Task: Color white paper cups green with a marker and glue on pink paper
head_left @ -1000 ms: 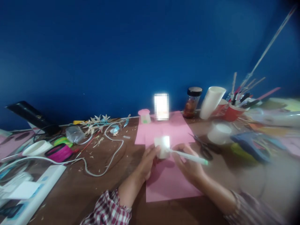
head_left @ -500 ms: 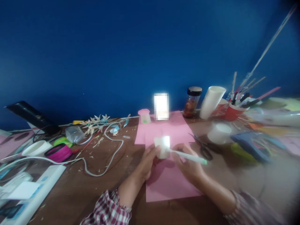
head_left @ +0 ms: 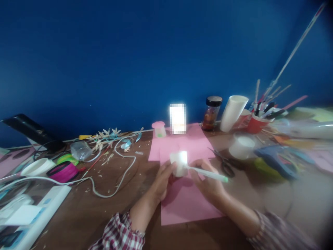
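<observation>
My left hand grips a small white paper cup, tipped on its side above a pink sheet of paper on the brown table. In my right hand is a white pen with a green end, its tip touching the cup's side. Both wrists come out of checked sleeves at the bottom of the view.
Black scissors lie right of my hands. A white bowl, blue glue gun, red cup of pens, white cup and jar stand at the back right. A white cable, pink spool and paper flowers lie to the left.
My hands, the cup and the pen keep their pose. Only the view has shifted slightly.
</observation>
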Demonstrator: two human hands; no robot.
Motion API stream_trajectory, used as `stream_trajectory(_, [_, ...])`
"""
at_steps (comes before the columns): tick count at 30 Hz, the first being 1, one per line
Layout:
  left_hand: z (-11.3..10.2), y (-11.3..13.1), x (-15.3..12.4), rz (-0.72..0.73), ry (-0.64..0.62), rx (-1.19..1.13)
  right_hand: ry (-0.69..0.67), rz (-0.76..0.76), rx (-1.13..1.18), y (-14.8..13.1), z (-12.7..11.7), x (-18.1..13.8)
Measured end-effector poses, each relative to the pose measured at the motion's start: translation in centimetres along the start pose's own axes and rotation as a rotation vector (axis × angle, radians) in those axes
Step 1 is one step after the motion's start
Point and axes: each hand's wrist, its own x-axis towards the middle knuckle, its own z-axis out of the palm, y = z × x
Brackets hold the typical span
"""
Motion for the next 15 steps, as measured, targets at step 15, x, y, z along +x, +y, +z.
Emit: stream_trajectory(15, [0.08,0.05,-0.04,-0.005,0.020,-0.028,-0.014,0.011,-0.009,0.47,-0.14,0.13])
